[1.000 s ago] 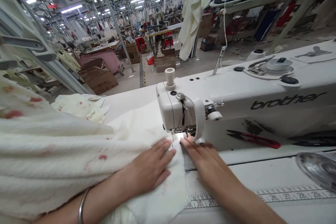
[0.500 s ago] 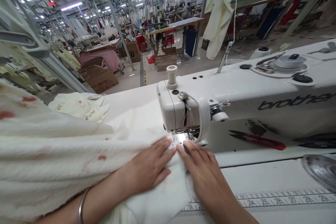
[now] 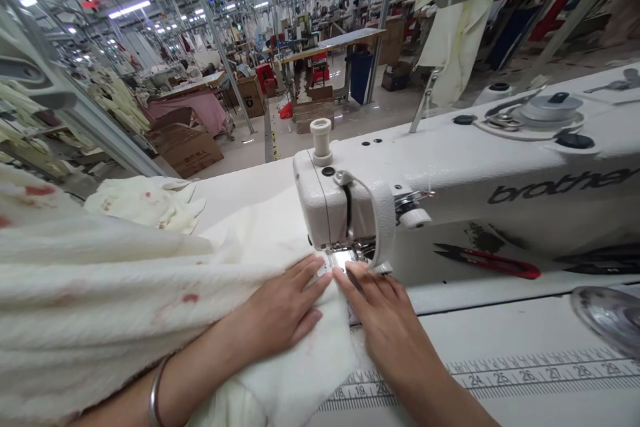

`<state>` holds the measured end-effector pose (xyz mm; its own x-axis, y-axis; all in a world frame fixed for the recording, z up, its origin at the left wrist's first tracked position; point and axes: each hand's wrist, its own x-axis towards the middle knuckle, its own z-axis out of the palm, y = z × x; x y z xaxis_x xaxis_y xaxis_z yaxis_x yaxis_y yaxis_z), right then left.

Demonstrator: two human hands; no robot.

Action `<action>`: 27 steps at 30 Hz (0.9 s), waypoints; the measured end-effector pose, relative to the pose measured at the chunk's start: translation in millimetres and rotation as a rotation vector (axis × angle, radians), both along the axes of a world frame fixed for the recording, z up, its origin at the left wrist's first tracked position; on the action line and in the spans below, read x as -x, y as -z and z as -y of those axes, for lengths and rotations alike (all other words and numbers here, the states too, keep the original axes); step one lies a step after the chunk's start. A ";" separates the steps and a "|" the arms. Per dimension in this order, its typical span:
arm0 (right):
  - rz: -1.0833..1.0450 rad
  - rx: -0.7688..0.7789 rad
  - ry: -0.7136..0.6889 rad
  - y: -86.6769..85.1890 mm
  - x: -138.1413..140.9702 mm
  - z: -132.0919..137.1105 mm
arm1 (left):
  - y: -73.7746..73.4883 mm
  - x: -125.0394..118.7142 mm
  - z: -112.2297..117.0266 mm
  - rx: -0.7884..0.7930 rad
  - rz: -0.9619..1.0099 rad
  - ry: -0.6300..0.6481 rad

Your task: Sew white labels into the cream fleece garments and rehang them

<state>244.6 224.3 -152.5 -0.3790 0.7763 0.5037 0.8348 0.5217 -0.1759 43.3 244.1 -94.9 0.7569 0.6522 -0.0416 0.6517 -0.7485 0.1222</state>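
A cream fleece fabric (image 3: 210,307) with reddish marks spreads over the left of the table and runs up to the needle area of a white sewing machine (image 3: 330,207). My left hand (image 3: 285,307) lies flat on this fabric, fingertips close to the presser foot, fingers stretched out. Just right of it, my right hand (image 3: 383,307) rests at the fabric's edge with its fingers extended beside the foot. The two index fingertips nearly meet in front of the needle plate (image 3: 341,259). The cloth directly under the fingers is hidden.
Red-handled thread snips (image 3: 487,261) lie under the machine arm, with dark scissors (image 3: 600,260) further right. A printed ruler (image 3: 530,377) crosses the table front. A clear round dish-like object (image 3: 605,317) sits at right. More cream fabric (image 3: 143,203) is at the back left.
The whole view shifts slightly, moving the machine a little left in the picture. Both hands stay on the fabric by the presser foot. The cream cloth hanging in the background appears further right.
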 end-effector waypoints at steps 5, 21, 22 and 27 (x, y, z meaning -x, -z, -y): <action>0.021 -0.033 -0.010 0.4 -1.3 0.6 | 1.2 1.2 -2.6 -0.028 0.002 0.023; 0.005 -0.056 0.003 0.9 0.3 4.4 | 4.4 6.3 -21.3 0.023 0.034 -0.070; -0.009 -0.057 -0.001 1.4 0.9 6.2 | 4.4 6.0 -20.4 0.021 0.039 -0.063; -0.018 -0.102 -0.012 1.3 9.6 12.8 | 1.1 3.3 -16.5 -0.021 0.081 -0.042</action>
<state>235.0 211.5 -153.8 -0.3780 0.7162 0.5867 0.8259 0.5472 -0.1358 40.1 260.6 -96.0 0.7289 0.6839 0.0326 0.6715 -0.7234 0.1605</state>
